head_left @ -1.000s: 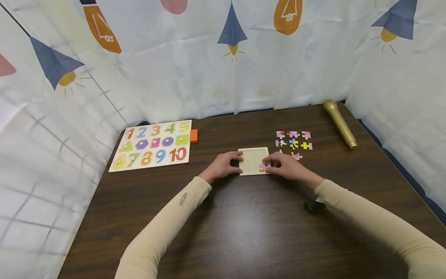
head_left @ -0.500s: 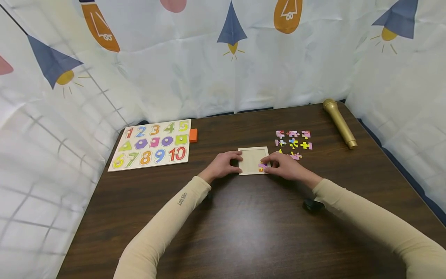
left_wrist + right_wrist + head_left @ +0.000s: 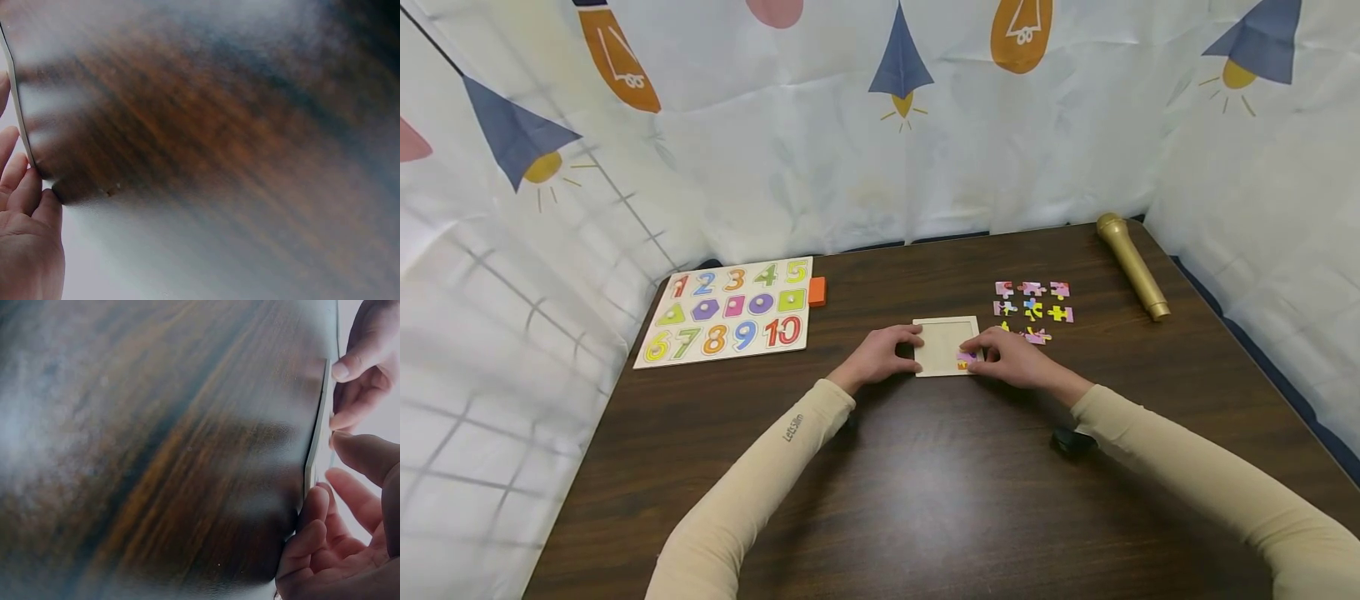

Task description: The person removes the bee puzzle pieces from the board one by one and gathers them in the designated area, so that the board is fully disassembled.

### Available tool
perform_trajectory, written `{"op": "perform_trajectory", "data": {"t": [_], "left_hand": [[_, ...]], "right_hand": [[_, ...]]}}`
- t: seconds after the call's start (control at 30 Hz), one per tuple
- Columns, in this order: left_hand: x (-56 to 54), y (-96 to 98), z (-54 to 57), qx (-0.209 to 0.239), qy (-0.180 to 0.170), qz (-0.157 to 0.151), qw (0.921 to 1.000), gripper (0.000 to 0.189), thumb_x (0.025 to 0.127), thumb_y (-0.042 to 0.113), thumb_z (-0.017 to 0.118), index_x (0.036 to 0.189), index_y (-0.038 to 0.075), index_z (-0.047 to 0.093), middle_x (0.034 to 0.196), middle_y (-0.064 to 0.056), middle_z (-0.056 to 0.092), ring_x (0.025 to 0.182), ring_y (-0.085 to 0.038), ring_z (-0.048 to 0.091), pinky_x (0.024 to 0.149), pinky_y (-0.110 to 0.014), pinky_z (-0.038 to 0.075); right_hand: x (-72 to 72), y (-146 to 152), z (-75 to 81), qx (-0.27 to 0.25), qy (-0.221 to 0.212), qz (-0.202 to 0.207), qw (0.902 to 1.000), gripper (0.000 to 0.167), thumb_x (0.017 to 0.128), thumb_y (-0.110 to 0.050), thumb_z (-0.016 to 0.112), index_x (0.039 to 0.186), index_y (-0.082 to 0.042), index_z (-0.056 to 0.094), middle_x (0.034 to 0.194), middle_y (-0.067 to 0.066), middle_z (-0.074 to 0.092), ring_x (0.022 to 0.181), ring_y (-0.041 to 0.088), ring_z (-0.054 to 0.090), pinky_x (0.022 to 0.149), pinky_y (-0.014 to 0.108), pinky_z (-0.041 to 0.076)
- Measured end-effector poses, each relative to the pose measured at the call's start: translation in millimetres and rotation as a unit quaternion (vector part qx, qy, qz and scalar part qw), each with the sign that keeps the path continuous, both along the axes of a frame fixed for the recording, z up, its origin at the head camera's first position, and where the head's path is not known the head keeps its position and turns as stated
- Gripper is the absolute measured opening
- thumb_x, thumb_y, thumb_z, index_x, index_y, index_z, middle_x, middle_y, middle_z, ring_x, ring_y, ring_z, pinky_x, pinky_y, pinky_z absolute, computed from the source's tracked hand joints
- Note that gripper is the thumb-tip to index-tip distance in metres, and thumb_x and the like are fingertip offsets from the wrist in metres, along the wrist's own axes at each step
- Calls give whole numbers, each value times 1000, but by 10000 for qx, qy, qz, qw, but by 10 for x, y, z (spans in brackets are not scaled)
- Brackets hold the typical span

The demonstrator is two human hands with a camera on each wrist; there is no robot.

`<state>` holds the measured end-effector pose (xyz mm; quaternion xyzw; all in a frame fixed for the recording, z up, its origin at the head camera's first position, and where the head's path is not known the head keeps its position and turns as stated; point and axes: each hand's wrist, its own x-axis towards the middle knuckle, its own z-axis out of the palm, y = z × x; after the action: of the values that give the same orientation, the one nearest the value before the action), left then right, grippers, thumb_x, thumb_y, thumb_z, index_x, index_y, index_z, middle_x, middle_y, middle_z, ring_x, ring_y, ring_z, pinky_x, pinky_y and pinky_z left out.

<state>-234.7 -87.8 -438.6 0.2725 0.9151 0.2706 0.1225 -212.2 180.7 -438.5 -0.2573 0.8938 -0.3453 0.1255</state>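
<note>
A small square wooden puzzle tray lies on the table in front of me. My left hand holds its left edge, thumb at the near corner and fingers farther up. In its lower right corner sits a purple and orange jigsaw piece. My right hand pinches at this piece with thumb and fingertips, partly covering it. Seen from the right wrist, both hands meet the thin edge of the tray. The left wrist view catches left fingers along the tray's rim.
Several loose jigsaw pieces lie in rows beyond the right hand, some partly hidden by it. A number board is at the back left beside an orange block. A gold microphone lies at the back right.
My right hand has shifted slightly left over the jigsaw piece in the tray's corner. The left hand and tray stay in place.
</note>
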Motion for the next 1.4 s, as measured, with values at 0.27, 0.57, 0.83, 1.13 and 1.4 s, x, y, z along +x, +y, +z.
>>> {"op": "perform_trajectory", "data": {"t": [0.27, 0.57, 0.83, 1.13, 1.4], "left_hand": [[-12, 17, 4, 15, 14, -12, 10000, 42, 84, 21, 78, 122, 6, 68, 145, -5, 51, 136, -20, 43, 112, -35, 33], [-23, 14, 10, -11, 21, -11, 10000, 42, 85, 21, 78, 122, 5, 68, 145, -5, 51, 136, -21, 43, 112, -35, 32], [-10, 10, 32, -20, -45, 23, 10000, 41, 85, 21, 77, 123, 6, 67, 146, -5, 50, 137, -20, 42, 112, -35, 32], [11, 7, 32, 13, -72, 45, 10000, 42, 85, 20, 77, 123, 5, 67, 146, -5, 50, 136, -21, 43, 112, -35, 32], [15, -1, 25, 65, -73, 11, 10000, 42, 85, 19, 77, 123, 5, 67, 146, -6, 50, 136, -22, 43, 112, -36, 33]], "right_hand": [[-19, 11, -17, 115, -2, 57, 9999, 34, 91, -21, 71, 122, -8, 68, 111, 10, 59, 85, 19, 51, 72, 32, 44], [-19, -26, -5, 155, 161, 134, 9997, 32, 89, -20, 72, 118, -7, 70, 108, 10, 59, 83, 20, 52, 71, 32, 44], [-23, -54, -23, 150, 198, 114, 9996, 31, 88, -19, 73, 117, -7, 70, 106, 9, 59, 83, 21, 50, 70, 32, 43], [-19, -62, -31, 152, 146, 71, 9998, 31, 88, -19, 74, 117, -9, 69, 106, 6, 59, 85, 20, 50, 72, 33, 44], [-10, -73, -44, 115, 270, 44, 9996, 32, 87, -21, 75, 116, -8, 69, 101, 4, 61, 84, 19, 50, 72, 33, 45]]}}
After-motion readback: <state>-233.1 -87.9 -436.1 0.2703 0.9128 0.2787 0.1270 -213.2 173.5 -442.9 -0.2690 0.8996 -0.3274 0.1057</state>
